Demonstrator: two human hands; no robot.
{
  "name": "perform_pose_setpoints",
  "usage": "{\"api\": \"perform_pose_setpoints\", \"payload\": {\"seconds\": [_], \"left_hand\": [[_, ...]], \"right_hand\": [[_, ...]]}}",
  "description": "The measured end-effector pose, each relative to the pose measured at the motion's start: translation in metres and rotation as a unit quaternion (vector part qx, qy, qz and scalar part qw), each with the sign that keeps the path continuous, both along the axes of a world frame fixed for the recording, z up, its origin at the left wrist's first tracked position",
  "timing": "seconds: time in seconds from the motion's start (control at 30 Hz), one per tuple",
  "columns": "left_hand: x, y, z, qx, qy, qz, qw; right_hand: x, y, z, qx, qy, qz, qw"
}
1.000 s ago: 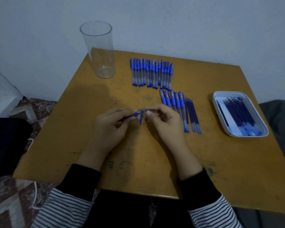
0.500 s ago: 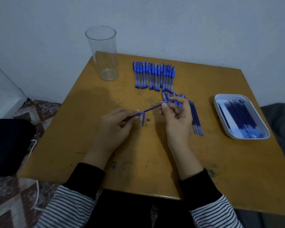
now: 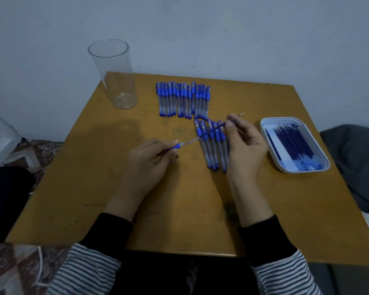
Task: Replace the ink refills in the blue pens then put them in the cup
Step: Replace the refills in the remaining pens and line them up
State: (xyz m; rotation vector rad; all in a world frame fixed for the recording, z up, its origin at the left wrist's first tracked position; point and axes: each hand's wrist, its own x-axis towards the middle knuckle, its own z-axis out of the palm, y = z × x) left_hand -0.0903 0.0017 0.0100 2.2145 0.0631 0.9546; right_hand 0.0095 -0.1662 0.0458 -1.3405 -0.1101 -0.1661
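From my station, the square ochre wooden table point(image 3: 115, 188) fills most of the view. At its far left corner stands the tall clear plastic cup point(image 3: 115, 77), upright and with nothing in it. At the right edge sits the white rounded tray point(image 3: 326, 165), which holds dark blue spare refills point(image 3: 292, 143). A far row of blue-capped pens with clear barrels point(image 3: 182, 99) lies mid-table. A smaller near group of the same pens point(image 3: 211, 152) lies just in front of it, partly behind the right hand point(image 3: 245, 145).

The left hand point(image 3: 145, 165) has its grip closed round the blue-nosed pen barrel point(image 3: 176, 146), most of which is hidden in the fingers. The right hand's grip pinches the thin dark blue ink refill point(image 3: 211, 131) near its writing end. The refill's long axis runs from the barrel's nose at lower left up and away to the right, with the tip pointing toward the tray. Its pale rear end sits at or just inside the nose; I cannot tell which. I judge the old refill nearly free, so the draw should follow that line. The right hand is the nearer to the tray. A tiny metallic piece point(image 3: 178, 156) lies on the table just beside the left hand. I can read no brand or writing anywhere.
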Motion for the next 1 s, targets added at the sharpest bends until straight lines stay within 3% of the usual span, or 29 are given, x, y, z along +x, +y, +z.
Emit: {"api": "perform_pose_setpoints", "payload": {"seconds": [0.17, 0.33, 0.47, 0.63, 1.0], "left_hand": [[0.014, -0.018, -0.001, 0.001, -0.029, -0.007, 1.0], [0.031, -0.04, -0.006, 0.0, -0.05, -0.031, 0.998], [0.041, -0.051, -0.009, -0.003, -0.052, -0.052, 0.997], [0.05, -0.059, -0.009, 0.006, -0.046, -0.053, 0.998], [0.05, -0.063, -0.011, 0.007, -0.023, -0.068, 0.997]], "right_hand": [[0.034, -0.043, 0.005, 0.013, 0.023, 0.015, 1.0], [0.061, -0.076, 0.009, -0.135, 0.072, 0.124, 0.98], [0.068, -0.083, 0.008, -0.248, 0.074, 0.151, 0.954], [0.065, -0.077, 0.003, -0.388, 0.024, 0.119, 0.914], [0.069, -0.064, -0.019, -0.465, -0.028, 0.097, 0.879]]}}
